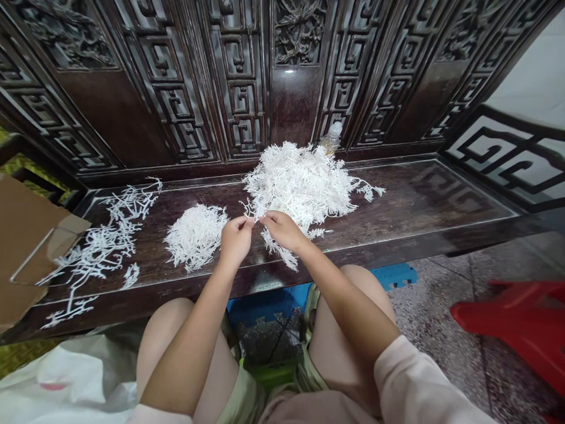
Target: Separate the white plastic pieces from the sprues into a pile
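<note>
My left hand (237,237) and my right hand (283,229) meet over the front of the bench, both with fingers pinched. Between them is a small white branching plastic sprig (252,209), its tips poking up past my fingertips. Right behind my hands rises a large heap of white plastic sprigs (300,179). A smaller pile of short white pieces (196,235) lies just left of my left hand. Farther left, bare branching white stems (106,244) are scattered. A loose frond (282,252) lies below my right hand.
The dark wooden bench (424,200) has a carved lattice back (295,106). A small clear bottle (332,136) stands behind the heap. On the left is a cardboard box (33,253) with a metal wire. A red plastic stool (516,318) stands on the floor at right.
</note>
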Demonstrator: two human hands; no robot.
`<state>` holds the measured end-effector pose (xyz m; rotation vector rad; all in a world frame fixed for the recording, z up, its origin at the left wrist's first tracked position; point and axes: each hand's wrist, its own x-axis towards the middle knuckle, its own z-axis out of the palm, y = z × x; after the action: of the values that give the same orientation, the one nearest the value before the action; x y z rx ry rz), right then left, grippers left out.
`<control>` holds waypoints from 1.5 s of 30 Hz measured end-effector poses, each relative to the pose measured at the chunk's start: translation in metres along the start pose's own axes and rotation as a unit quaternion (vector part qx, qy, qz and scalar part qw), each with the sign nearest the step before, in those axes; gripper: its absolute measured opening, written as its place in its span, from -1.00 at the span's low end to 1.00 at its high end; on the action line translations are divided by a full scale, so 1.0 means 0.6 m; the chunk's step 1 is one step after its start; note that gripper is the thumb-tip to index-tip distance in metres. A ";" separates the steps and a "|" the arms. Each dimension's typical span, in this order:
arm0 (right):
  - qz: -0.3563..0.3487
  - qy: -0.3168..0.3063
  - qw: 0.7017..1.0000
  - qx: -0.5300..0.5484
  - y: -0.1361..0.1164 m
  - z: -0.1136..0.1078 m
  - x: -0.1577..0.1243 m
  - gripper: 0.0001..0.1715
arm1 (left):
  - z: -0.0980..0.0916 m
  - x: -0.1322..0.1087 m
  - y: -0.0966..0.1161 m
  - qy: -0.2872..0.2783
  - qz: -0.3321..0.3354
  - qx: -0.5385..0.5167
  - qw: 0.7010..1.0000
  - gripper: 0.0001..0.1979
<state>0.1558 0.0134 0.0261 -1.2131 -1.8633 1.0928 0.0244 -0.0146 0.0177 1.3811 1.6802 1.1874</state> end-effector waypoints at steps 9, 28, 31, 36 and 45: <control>0.015 0.015 0.999 0.048 -0.023 0.014 -0.009 -0.68 | -0.004 0.006 0.011 0.105 -0.071 -0.193 0.973 -0.86; 0.063 -0.003 0.997 0.041 0.006 -0.020 -0.006 -0.69 | -0.108 0.074 -0.075 0.088 -0.133 0.393 0.906 -0.87; 0.065 -0.014 0.997 0.032 0.007 -0.022 -0.004 -0.68 | -0.114 0.078 -0.077 0.084 -0.142 0.410 0.897 -0.74; 0.071 -0.038 0.996 0.034 -0.002 -0.022 -0.008 -0.65 | -0.101 0.067 -0.051 0.079 -0.101 0.324 0.937 -0.74; 0.012 -0.103 0.993 0.055 -0.001 -0.009 -0.007 -0.66 | -0.032 0.014 0.003 -0.122 0.015 -0.021 0.992 -0.62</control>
<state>0.1617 0.0112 0.0291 -1.0978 -1.9155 1.3610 0.0057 -0.0112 0.0271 1.4650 1.4604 1.0198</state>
